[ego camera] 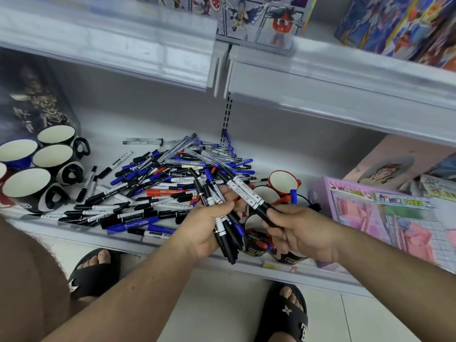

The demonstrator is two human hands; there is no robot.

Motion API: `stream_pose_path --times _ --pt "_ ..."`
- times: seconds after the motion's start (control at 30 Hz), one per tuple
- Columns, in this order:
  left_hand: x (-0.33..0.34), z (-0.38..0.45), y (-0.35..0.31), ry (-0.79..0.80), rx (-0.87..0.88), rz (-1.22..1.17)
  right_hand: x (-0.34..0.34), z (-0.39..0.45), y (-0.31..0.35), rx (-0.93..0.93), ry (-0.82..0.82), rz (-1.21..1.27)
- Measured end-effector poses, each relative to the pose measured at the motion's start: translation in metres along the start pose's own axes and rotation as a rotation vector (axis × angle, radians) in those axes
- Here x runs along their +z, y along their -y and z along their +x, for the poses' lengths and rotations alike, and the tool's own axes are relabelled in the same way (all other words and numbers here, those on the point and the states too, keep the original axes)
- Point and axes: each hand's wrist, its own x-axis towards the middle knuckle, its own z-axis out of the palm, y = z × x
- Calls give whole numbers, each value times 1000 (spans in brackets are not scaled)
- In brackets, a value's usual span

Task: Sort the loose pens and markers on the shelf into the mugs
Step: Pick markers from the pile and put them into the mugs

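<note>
A heap of loose black, blue and red pens and markers (pixel 158 183) covers the middle of the white shelf (pixel 74 230). My left hand (pixel 202 228) grips a bundle of black markers (pixel 209 193) above the shelf's front edge. My right hand (pixel 301 230) pinches the black end of one white-bodied marker (pixel 246 193), which slants up to the left across the bundle. Several empty mugs (pixel 53 156) stand at the left. A red mug (pixel 283 181) and darker mugs (pixel 254 243) holding a few pens stand behind and under my hands, partly hidden.
An upper shelf (pixel 320 82) overhangs the work area. A pink toy box (pixel 375 213) stands at the right, a dark figure box (pixel 32 95) at the back left. My sandalled feet (pixel 286 314) are on the tiled floor below the shelf edge.
</note>
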Motion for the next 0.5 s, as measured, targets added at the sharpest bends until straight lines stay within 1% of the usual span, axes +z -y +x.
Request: stream_pose_path --times 0.07,0.13,0.2,0.27,0.37,0.5 --pt "-1 2 2 -29 30 -44 -17 -5 4 32 32 81" --pt "-3 3 4 -34 27 -75 -35 -11 7 66 52 85" --pt "-4 4 7 -21 4 -89 -58 -13 6 106 33 63" --pt "-4 5 9 -5 -29 -80 -82 -15 4 150 -14 -17" --pt "-1 7 16 6 -50 -38 -116 -24 -2 265 -124 -226" --pt "7 8 29 28 -63 4 -149 -30 -14 385 -202 -304"
